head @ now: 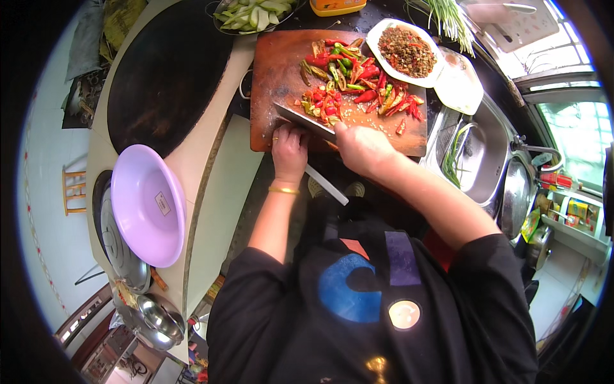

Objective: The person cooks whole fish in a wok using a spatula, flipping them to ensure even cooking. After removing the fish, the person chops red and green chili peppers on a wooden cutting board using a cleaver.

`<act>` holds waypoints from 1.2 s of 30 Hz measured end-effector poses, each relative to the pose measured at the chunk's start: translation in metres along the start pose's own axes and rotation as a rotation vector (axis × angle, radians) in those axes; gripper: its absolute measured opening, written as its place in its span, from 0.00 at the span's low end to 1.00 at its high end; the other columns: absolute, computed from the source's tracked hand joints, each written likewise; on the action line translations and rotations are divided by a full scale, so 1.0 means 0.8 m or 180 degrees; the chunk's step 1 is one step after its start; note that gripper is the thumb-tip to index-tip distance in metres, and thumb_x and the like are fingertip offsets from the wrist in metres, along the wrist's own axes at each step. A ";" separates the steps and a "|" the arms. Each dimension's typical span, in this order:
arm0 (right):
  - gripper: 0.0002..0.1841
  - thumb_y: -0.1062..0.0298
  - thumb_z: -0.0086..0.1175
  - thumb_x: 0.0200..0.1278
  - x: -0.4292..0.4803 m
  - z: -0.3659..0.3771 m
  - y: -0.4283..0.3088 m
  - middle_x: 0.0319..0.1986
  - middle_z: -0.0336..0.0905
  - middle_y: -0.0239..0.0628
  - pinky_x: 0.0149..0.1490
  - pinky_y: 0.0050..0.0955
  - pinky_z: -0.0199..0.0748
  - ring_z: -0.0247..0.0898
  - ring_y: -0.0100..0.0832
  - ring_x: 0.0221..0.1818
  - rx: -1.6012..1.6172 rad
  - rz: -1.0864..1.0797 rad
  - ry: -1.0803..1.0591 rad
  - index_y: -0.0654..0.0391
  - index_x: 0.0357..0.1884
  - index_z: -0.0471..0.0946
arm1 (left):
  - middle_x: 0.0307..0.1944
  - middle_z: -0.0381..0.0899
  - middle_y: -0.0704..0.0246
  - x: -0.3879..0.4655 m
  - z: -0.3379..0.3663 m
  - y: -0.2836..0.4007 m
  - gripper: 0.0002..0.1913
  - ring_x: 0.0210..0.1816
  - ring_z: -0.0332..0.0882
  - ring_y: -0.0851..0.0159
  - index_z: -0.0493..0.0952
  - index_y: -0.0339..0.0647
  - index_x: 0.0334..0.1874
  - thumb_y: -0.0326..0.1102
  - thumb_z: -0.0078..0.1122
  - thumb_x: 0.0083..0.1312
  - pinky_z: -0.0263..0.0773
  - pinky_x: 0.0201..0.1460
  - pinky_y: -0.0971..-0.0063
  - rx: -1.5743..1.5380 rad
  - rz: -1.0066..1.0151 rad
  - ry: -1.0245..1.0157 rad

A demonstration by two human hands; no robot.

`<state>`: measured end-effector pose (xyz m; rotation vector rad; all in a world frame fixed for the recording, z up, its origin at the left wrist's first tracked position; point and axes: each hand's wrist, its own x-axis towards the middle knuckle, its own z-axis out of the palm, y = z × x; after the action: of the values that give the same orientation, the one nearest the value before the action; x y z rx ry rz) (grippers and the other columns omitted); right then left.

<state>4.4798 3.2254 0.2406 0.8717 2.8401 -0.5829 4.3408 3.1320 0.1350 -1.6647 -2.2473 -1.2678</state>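
My right hand [362, 146] grips the handle end of a cleaver [303, 120], whose blade lies low over the front of a wooden cutting board [271, 72]. Close to the blade, at the board's front edge, is my left hand [289, 144], fingers bent; what lies under them is hidden. Chopped red pepper pieces [326, 103] sit just behind the blade. Farther back and right are several red and green chili peppers [367, 72], many split open, with seeds scattered around. A white plate [374, 41] of brown minced food [405, 50] stands at the board's back right corner.
A metal sink [489, 158] with green stalks [451, 156] is at the right. Scallions [446, 19] and a knife [499, 8] lie at the back right. A plate of sliced green vegetable [256, 14] stands behind the board. A purple basin [144, 206] sits on the left counter.
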 end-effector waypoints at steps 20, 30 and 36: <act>0.09 0.70 0.44 0.53 0.024 -0.041 -0.001 0.27 0.78 0.48 0.36 0.42 0.74 0.76 0.46 0.33 -0.0048 -0.0036 -0.0535 0.58 0.36 0.72 | 0.33 0.72 0.61 -0.007 -0.011 -0.001 0.05 0.36 0.72 0.53 0.73 0.37 0.32 0.25 0.56 0.52 0.70 0.39 0.64 0.0119 -0.0193 -0.0228; 0.09 0.65 0.43 0.59 0.104 -0.112 0.040 0.23 0.77 0.39 0.33 0.38 0.73 0.76 0.39 0.30 -0.1466 -0.1243 -0.0685 0.54 0.37 0.74 | 0.42 0.70 0.57 0.032 0.018 0.008 0.17 0.41 0.72 0.58 0.72 0.36 0.45 0.23 0.57 0.52 0.70 0.43 0.69 -0.0242 -0.0614 0.0123; 0.08 0.68 0.46 0.55 0.084 -0.069 0.078 0.26 0.77 0.43 0.35 0.39 0.73 0.76 0.41 0.33 -0.0919 -0.0769 -0.0730 0.55 0.36 0.73 | 0.44 0.71 0.56 0.033 0.023 0.003 0.16 0.47 0.69 0.50 0.73 0.36 0.44 0.24 0.55 0.52 0.66 0.51 0.63 -0.0229 -0.0302 0.0140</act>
<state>4.4593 3.3293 0.2560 0.3906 2.7388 -0.2628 4.3395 3.1640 0.1375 -1.5527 -2.3067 -1.4077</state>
